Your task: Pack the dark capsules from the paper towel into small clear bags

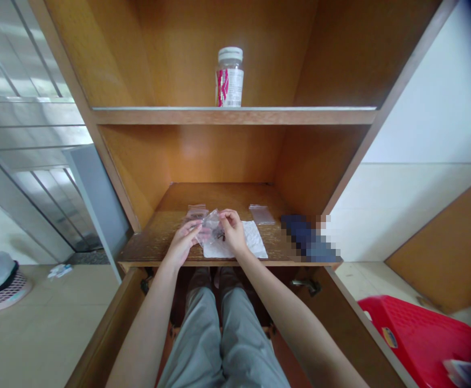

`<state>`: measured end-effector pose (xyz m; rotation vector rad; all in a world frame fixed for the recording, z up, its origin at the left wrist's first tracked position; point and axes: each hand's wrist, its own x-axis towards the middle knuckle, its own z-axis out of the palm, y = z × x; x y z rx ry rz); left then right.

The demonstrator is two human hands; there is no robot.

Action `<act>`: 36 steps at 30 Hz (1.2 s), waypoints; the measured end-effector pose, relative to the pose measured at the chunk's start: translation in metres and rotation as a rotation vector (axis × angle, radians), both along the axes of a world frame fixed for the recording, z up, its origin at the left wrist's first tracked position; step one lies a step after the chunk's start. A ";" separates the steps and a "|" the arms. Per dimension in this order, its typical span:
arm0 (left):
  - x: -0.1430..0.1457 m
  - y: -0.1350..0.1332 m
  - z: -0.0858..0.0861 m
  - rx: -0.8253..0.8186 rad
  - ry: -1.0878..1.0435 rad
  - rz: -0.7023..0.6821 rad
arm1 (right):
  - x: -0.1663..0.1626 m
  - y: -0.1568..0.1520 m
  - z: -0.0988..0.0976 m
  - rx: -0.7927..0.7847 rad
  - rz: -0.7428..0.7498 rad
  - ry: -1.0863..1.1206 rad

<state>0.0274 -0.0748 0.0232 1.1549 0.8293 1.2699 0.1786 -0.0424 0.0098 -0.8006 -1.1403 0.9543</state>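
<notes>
Both my hands work over a wooden shelf (154, 242) in front of me. My left hand (184, 240) and my right hand (232, 230) pinch a small clear plastic bag (211, 221) between them, fingers closed on its edges. Something small and dark (219, 234) shows in or just under the bag; I cannot make out what it is. Beneath the hands lies a white cloth or paper sheet (255, 241). A second clear bag (196, 211) lies just behind my left hand, and a third (262, 214) lies to the right of my right hand.
A jar with a white lid (229, 78) stands on the upper shelf. A dark blue, blurred-out object (308, 240) sits at the shelf's right end. A red plastic crate (425, 334) is at lower right, a laundry basket (1, 283) on the floor at left.
</notes>
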 end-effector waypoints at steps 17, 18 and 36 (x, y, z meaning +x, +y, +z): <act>0.001 0.002 -0.001 -0.037 0.003 0.008 | -0.001 -0.001 -0.003 0.217 -0.042 -0.222; 0.002 0.001 0.000 -0.041 0.009 0.026 | -0.001 -0.002 -0.003 0.227 -0.027 -0.239; -0.002 0.005 -0.006 -0.083 -0.056 0.100 | -0.003 -0.005 -0.002 0.276 -0.021 -0.333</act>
